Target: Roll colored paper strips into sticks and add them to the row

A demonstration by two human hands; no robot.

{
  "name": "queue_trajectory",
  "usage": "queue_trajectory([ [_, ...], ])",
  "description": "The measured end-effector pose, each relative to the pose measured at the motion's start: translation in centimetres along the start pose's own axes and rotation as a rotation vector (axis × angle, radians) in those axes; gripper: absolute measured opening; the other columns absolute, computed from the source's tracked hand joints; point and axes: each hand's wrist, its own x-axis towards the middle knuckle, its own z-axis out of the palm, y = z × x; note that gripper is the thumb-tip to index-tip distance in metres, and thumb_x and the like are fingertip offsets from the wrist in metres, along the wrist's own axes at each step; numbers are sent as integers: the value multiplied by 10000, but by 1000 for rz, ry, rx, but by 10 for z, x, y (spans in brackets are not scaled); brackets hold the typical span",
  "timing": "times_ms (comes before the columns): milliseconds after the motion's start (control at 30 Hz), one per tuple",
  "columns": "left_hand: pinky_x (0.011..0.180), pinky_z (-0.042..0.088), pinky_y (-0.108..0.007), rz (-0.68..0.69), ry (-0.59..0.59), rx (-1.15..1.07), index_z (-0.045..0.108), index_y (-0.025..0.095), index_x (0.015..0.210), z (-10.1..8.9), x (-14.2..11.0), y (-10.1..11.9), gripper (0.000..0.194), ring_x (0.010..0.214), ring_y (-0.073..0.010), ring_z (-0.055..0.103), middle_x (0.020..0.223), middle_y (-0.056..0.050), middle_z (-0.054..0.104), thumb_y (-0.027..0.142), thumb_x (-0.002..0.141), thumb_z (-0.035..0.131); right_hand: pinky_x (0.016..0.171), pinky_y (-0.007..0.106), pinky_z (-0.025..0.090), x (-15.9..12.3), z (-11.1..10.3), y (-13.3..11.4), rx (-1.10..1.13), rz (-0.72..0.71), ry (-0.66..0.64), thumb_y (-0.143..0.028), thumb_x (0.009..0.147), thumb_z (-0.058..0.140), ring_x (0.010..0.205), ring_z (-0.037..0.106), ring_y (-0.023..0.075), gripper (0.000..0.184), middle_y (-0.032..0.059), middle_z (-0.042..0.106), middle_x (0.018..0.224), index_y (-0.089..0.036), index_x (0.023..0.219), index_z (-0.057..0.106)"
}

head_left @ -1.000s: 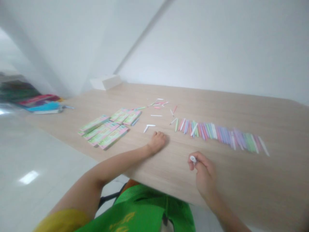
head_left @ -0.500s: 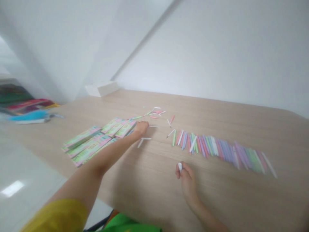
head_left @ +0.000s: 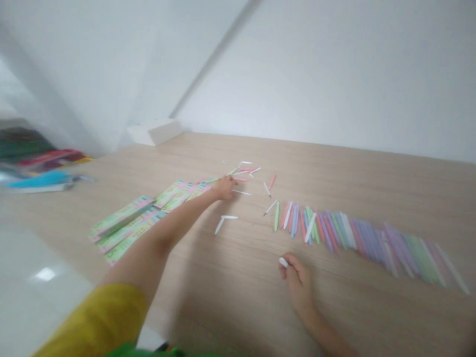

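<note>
My left hand (head_left: 225,188) reaches across the table, fingers stretched out and slightly apart at a loose scatter of pen parts. A pink pen piece (head_left: 241,179) and a thin white refill (head_left: 242,192) lie right beside its fingertips; what is under the palm is hidden. Closer to me, my right hand (head_left: 297,280) is closed round a white pen barrel (head_left: 283,262), only one end of which shows. A long row of pastel pen barrels (head_left: 347,230) runs off to the right beyond that hand. Two white pieces (head_left: 227,217) lie at an angle between my hands.
Flat green and pink packs (head_left: 126,215) lie on the left of the wooden table (head_left: 334,317), partly behind my left arm. A white box (head_left: 159,132) stands by the wall. Blue and red items (head_left: 44,178) are at the far left.
My left hand has gone from the front middle of the table out to the scattered pen parts, passing the packs. My right hand keeps hold of the white pen barrel. The view has shifted.
</note>
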Motion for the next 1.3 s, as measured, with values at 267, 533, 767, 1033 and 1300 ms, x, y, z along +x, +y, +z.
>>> queue_trajectory([
  [267,1007,268,-511,121,-33,-41,652,109,945,2,34,35,241,1079,-290,529,1047,-191,642,93,792,467,544,288,330,-3,-7,-8,-92,-127,-21,-225,745,431,553,461,169,159,-18,476,576,-224,648,558],
  [533,848,404,-387,181,140,-244,483,88,1047,-23,3,67,230,885,-223,531,1010,-168,569,118,874,333,497,281,282,-1,3,-27,6,28,43,-284,757,422,493,396,156,210,-24,422,501,-232,554,442],
  [767,603,354,-234,209,526,-1523,351,216,922,-39,-131,156,195,671,-117,357,820,6,366,400,976,319,507,265,272,14,38,-32,97,5,70,-210,734,397,503,390,132,167,-44,405,506,-219,579,457],
  [1033,573,325,-246,43,520,-1929,375,220,859,-31,-222,201,220,646,-107,352,796,7,341,414,954,418,533,278,315,-33,61,-29,154,-54,34,-158,780,373,544,432,142,215,-26,463,557,-223,601,472],
  [1300,593,332,-259,-69,469,-1973,403,223,863,-18,-242,194,218,664,-120,346,785,1,339,421,936,456,596,323,326,-56,61,-13,-22,-152,-13,-163,826,346,632,462,184,238,11,463,616,-235,618,437],
])
